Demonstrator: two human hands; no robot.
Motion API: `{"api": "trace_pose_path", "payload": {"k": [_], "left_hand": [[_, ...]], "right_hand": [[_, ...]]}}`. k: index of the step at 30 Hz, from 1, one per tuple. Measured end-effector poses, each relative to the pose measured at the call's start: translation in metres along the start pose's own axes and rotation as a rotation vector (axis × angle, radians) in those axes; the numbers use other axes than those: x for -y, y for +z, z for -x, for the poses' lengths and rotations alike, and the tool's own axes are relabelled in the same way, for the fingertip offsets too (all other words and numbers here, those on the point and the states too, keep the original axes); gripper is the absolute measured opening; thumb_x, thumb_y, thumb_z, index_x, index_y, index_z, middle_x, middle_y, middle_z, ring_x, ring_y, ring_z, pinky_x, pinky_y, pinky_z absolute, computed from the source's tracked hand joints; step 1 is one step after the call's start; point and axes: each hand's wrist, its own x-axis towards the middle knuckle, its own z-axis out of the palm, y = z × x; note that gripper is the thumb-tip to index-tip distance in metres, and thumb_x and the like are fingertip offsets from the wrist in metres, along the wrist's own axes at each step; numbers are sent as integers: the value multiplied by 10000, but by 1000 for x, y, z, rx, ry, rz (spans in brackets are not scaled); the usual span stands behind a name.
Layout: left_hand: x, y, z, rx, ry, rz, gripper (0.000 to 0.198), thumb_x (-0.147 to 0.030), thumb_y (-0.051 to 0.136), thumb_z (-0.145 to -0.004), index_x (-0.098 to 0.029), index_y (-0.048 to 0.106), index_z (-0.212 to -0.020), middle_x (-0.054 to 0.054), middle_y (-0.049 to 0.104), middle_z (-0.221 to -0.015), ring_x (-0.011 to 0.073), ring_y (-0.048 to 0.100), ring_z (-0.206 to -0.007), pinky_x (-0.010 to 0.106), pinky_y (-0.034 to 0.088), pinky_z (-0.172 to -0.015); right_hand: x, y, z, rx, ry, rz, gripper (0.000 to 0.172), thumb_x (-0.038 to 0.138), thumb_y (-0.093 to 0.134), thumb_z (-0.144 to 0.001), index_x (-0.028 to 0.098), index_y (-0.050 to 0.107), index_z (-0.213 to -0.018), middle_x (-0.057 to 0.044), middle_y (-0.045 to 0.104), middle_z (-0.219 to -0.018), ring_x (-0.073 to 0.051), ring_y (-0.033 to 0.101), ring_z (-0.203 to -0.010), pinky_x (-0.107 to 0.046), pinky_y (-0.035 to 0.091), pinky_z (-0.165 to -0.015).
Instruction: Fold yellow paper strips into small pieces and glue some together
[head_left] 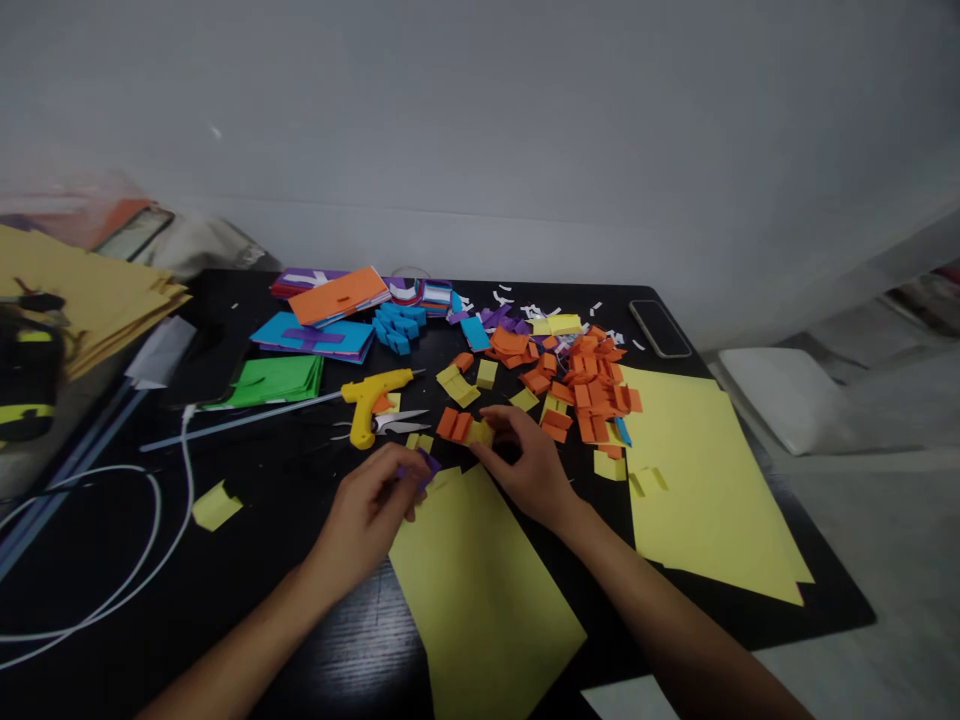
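Observation:
My left hand (373, 507) is closed in a pinch on a small purple paper piece (428, 464), just above the top edge of a yellow paper sheet (480, 590) on the black table (247, 600). My right hand (525, 462) rests beside it with its fingers curled on a small folded yellow paper piece (480, 433). Two orange folded pieces (454, 424) lie right next to that piece.
A yellow glue gun (373, 400) and small scissors (390, 425) lie just beyond my hands. A heap of orange folded pieces (589, 385), blue pieces (397, 327), coloured sheet stacks (322, 320), a phone (659, 327) and a large yellow sheet (697, 480) surround them. A white cable (161, 520) loops at left.

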Motion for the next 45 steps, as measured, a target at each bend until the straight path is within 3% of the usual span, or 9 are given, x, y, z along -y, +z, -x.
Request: {"api": "trace_pose_path", "payload": {"k": [4,7,11,15,20,24,32,37,45], "left_hand": [[-4,-3,-1,45,-19,-14,212,-322,528,-1014,-191,689,-972,36,620,-959,121,639,-663,259,526,-613],[-7,-3,-1,96,-55,84,286,-411,538,-1012,-178,702,-1003,48,630,-960,149,667,-698,297,550,-668],[-8,0,-3,106,-114,169,398,-505,562,-989,-155,691,-850,32,642,-798,154,649,-640,295,527,-641],[-7,1,-5,64,-154,129,370,-487,619,-958,-165,662,-781,4,625,-710,135,602,-587,272,489,-601],[-7,0,-3,50,-67,-21,394,-450,572,-991,-180,624,-708,7,577,-740,143,572,-662,269,450,-618],[-10,0,-1,52,5,-141,358,-421,548,-1011,-190,625,-748,8,562,-782,144,548,-679,267,416,-601],[-11,-3,0,50,112,-186,276,-352,538,-1023,-197,650,-824,12,579,-809,154,551,-714,269,423,-627],[-12,-3,0,1,121,-148,239,-328,551,-1020,-204,686,-867,31,638,-917,153,583,-746,262,443,-633],[-14,-2,1,-13,184,-210,167,-286,581,-1006,-202,722,-974,61,679,-964,187,632,-848,287,484,-723]], "right_hand": [[9,3,4,117,211,-411,320,341,771,-854,236,656,-1135,-52,718,-1045,-203,701,-981,-337,590,-845],[12,9,10,161,246,-504,290,326,784,-836,230,661,-1080,-53,719,-1077,-204,699,-1020,-323,583,-854],[16,19,21,151,131,-344,215,253,742,-846,228,653,-1039,-52,672,-1065,-190,680,-991,-300,580,-811],[21,20,25,155,-38,-167,218,197,720,-839,223,617,-1029,-68,645,-1082,-197,659,-999,-310,576,-813],[24,15,23,169,-225,-13,210,216,745,-851,221,618,-1020,-106,658,-1142,-236,654,-1091,-396,544,-951],[24,13,21,200,-265,26,61,216,703,-912,217,670,-963,-101,683,-1096,-226,676,-1052,-386,553,-923],[21,8,15,200,11,-336,78,268,714,-912,218,714,-972,-82,715,-1106,-207,691,-1045,-355,562,-902],[16,11,15,250,292,-621,352,290,813,-810,239,651,-1119,-62,699,-1178,-188,685,-1045,-344,572,-899],[14,16,15,161,375,-581,452,305,893,-714,239,635,-1080,-22,717,-963,-184,708,-910,-333,579,-809]]}}
